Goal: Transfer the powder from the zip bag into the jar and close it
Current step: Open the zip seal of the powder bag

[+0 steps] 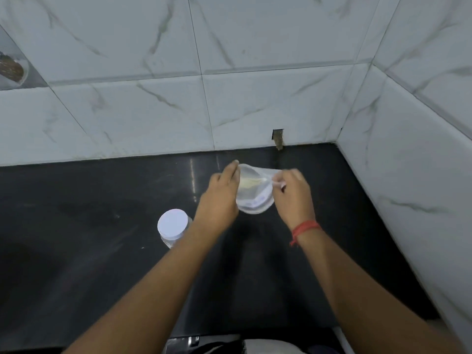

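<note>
Both forearms reach out over the glossy black tabletop (89,213), a red thread band (305,228) tied on the right wrist. The jar (173,227) stands upright beside the left forearm, clear plastic with its round white lid on. Past it, the left hand (219,198) and right hand (293,195) each pinch an edge of the zip bag (255,187), held up between them above the tabletop. It's thin see-through plastic with pale yellowish powder inside; which way its mouth faces is too blurry to tell. Behind is marble-look wall tile (255,103).
</note>
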